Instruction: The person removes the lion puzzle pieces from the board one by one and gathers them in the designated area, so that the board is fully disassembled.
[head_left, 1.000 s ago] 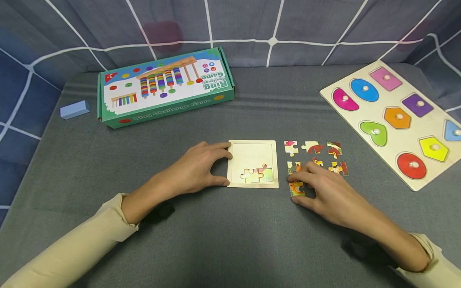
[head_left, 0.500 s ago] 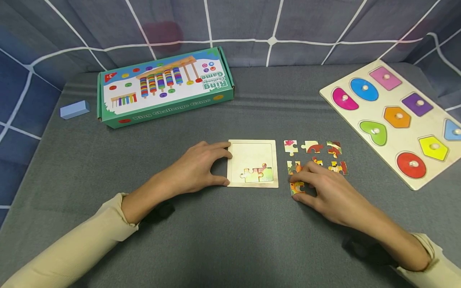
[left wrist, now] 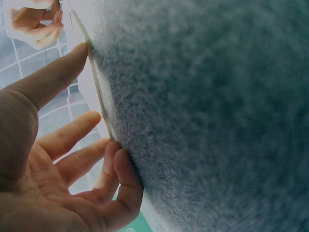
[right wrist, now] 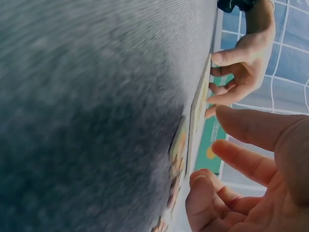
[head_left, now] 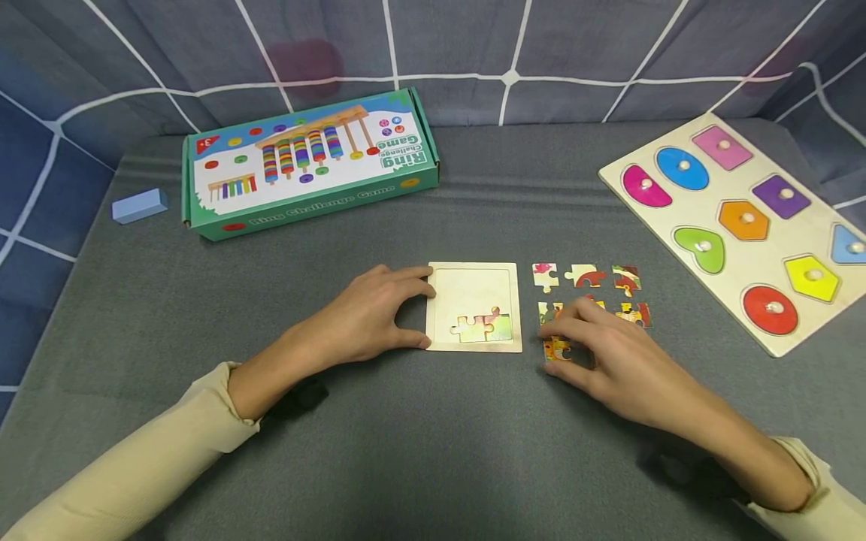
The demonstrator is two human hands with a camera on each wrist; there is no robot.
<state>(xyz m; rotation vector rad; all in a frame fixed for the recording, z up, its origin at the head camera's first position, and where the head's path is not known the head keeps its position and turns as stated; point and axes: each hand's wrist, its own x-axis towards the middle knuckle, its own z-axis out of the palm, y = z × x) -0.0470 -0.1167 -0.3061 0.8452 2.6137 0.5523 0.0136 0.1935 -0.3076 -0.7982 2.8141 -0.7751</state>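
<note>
A square wooden puzzle tray (head_left: 467, 289) lies flat in the head view, with joined pieces (head_left: 501, 328) in its lower right corner. At the tray's left edge, my left hand (head_left: 368, 319) touches the rim with spread thumb and fingers. The left wrist view shows those fingertips (left wrist: 83, 50) against the thin edge. Over the loose pieces hovers my right hand (head_left: 619, 357), partly covering an orange-and-yellow puzzle piece (head_left: 558, 348). In the right wrist view, its thumb and index finger (right wrist: 239, 154) stand apart with nothing between them, and the pieces lie beyond.
Several loose puzzle pieces (head_left: 587, 276) lie in rows right of the tray. A knobbed shape board (head_left: 704, 203) stands farther right. At the back left are a green game box (head_left: 311, 214) and a blue block (head_left: 140, 206) on the grey cloth (head_left: 433, 436).
The right hand's fingertips have shifted slightly over the orange-and-yellow puzzle piece, and the thumb is a little farther up and left. The left hand and tray have stayed in place.
</note>
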